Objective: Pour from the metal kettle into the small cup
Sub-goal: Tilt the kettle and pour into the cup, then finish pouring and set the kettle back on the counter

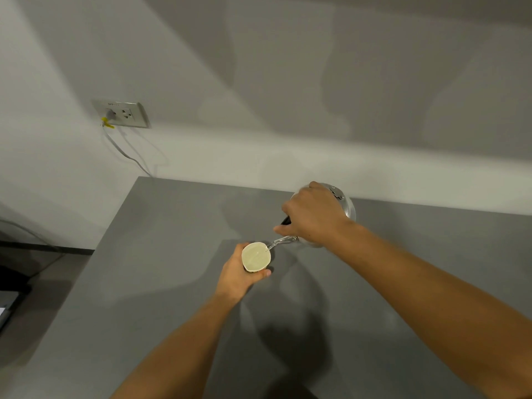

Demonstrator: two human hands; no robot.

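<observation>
My right hand [313, 216] grips the black handle of the shiny metal kettle [347, 207] and holds it tipped to the left above the grey table [161, 283]. A thin stream of clear water runs from the spout [283, 241] into the small pale cup [256, 257]. My left hand [240, 276] is wrapped around the cup from the left and below, holding it just under the spout. Most of the kettle's body is hidden behind my right hand.
The table's back edge meets a white wall. A wall socket [122, 113] at upper left has a grey cable [126, 154] plugged in that runs down behind the table's back left corner. Dark objects sit on the floor at the far left.
</observation>
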